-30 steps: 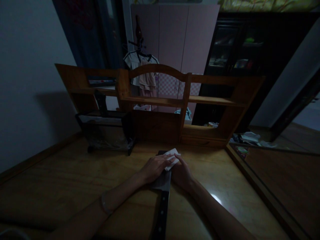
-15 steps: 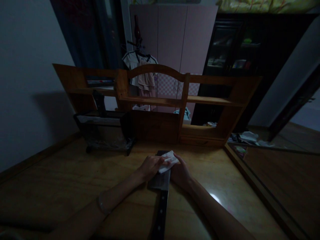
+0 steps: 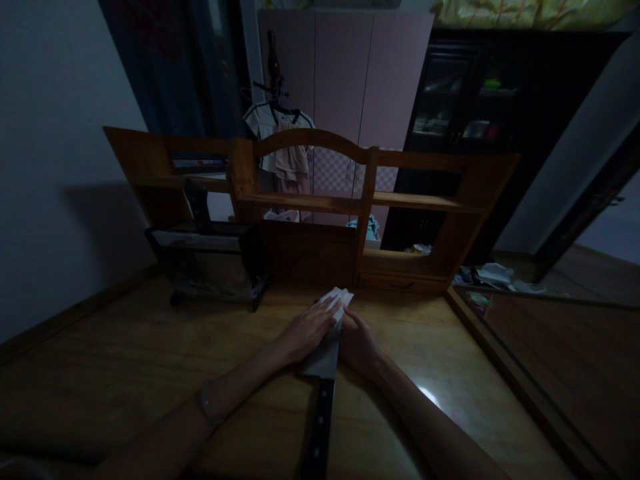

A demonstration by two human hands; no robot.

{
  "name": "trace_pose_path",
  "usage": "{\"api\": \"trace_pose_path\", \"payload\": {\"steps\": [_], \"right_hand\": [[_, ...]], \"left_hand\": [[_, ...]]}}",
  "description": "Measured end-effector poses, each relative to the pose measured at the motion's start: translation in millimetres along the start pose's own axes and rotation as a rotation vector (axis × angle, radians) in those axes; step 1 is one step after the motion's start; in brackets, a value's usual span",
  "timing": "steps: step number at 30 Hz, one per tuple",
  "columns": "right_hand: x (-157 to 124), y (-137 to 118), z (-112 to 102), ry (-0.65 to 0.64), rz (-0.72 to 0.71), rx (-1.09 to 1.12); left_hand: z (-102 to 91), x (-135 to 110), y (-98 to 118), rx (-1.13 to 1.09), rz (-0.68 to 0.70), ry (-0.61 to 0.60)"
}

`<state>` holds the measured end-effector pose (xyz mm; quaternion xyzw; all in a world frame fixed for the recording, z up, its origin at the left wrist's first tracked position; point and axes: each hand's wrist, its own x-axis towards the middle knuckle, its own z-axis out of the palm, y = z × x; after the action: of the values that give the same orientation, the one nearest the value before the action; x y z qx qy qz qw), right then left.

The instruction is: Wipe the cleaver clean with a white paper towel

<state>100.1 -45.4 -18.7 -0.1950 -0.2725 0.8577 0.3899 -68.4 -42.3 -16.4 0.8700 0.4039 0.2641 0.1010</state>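
Observation:
A kitchen cleaver (image 3: 323, 357) with a broad grey blade lies over the table, its black riveted handle (image 3: 319, 427) pointing toward me. My left hand (image 3: 311, 328) presses a folded white tissue (image 3: 337, 297) against the far part of the blade, fingers close together and stretched along it. Along the blade's right edge, my right hand (image 3: 359, 343) is curled, its thumb beside the tissue; its other fingers are mostly hidden. The tissue and my left hand cover the far end of the blade.
A black-framed knife rack (image 3: 207, 260) with a black-handled knife (image 3: 197, 203) in it stands at the back left of the wooden table (image 3: 150, 353). Behind runs a wooden shelf unit (image 3: 307, 247). A raised wooden edge (image 3: 490, 353) borders the table on the right.
My left hand and the tissue have slid away from me, toward the blade's far end. The left fingers have straightened. My right hand and the cleaver have hardly moved.

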Motion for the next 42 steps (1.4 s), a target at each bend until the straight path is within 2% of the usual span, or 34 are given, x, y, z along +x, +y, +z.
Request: {"api": "trace_pose_path", "payload": {"steps": [3, 9, 13, 17, 25, 29, 35, 39, 42], "right_hand": [[-2, -2, 2, 0.033, 0.030, 0.004], [-1, -3, -2, -0.018, 0.063, 0.026], [0, -2, -4, -0.036, 0.067, 0.023], [0, -3, -4, -0.052, 0.072, 0.020], [-1, -3, -6, -0.052, 0.106, 0.040], [1, -1, -10, -0.086, 0.074, 0.036], [3, 0, -9, -0.061, 0.056, 0.066], [5, -6, -10, -0.022, -0.013, 0.160], [3, -16, -13, 0.059, -0.024, 0.179]], "left_hand": [[-1.2, -1, -2, 0.012, -0.068, 0.035], [-0.9, -4, -6, 0.085, -0.200, 0.076], [-0.3, -5, -13, 0.215, -0.215, 0.044], [-0.8, -5, -16, 0.252, -0.242, 0.082], [-6.6, -5, -6, 0.282, -0.268, 0.061], [-8.8, -7, 1, 0.302, -0.273, 0.087], [-8.6, -11, 8, 0.223, -0.116, 0.081], [-13.9, -12, 19, 0.111, 0.160, -0.031], [-20.4, -11, 28, 0.027, 0.323, -0.132]]}}
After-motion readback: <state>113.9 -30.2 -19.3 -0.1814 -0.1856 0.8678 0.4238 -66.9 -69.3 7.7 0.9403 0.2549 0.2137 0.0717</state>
